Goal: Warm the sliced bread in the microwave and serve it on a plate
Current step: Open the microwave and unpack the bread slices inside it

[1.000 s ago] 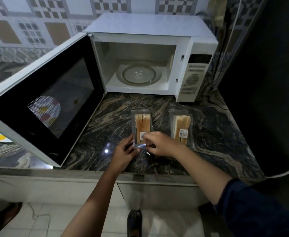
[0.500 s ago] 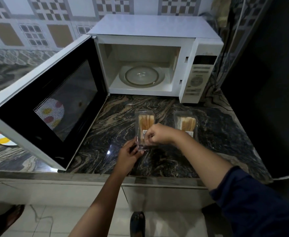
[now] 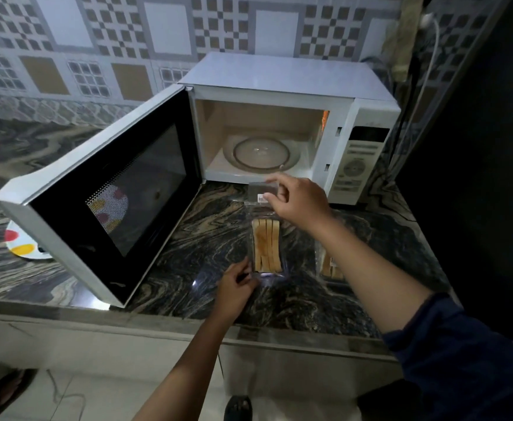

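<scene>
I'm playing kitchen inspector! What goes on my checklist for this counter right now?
Surface: dark marbled counter, shiny.
Job's things: microwave with door open and glass turntable showing; bread pack in front, slices inside; second pack beside it, partly behind the right arm; spotted plate left of the door.
Clutter: nothing seen.
Grippers: left hand holds the pack's near end; right hand pinches its labelled flap, lifted toward the microwave.
Cables: white cable on the wall, right of the microwave.
Surroundings: patterned tiled wall; dark panel at right; tiled floor below.
</scene>
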{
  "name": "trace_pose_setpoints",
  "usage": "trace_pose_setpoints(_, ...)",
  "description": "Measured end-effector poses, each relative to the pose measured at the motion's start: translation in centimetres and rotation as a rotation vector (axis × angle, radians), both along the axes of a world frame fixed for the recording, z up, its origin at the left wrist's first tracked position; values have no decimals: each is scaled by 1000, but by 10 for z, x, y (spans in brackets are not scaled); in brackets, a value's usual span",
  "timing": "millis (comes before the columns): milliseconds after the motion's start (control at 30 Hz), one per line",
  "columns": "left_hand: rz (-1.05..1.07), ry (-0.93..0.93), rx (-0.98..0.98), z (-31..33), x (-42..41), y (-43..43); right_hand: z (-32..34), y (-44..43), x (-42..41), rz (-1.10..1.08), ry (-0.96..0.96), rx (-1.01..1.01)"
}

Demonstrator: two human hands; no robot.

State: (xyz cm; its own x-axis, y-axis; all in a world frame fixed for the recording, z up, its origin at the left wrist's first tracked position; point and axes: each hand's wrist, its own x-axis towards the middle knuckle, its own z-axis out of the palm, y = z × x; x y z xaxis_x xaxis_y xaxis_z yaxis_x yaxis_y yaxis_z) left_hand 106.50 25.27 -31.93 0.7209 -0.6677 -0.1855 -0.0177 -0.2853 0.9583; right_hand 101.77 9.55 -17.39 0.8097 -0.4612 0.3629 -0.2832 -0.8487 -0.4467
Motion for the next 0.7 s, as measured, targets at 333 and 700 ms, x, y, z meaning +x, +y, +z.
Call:
trace_pose_setpoints(333,131,-2,77,13,8,-15,-41,3,4,-116,-131,-200)
trace_pose_setpoints(700,168,27,159,3,25,-23,-66,12,51,-327,530,402)
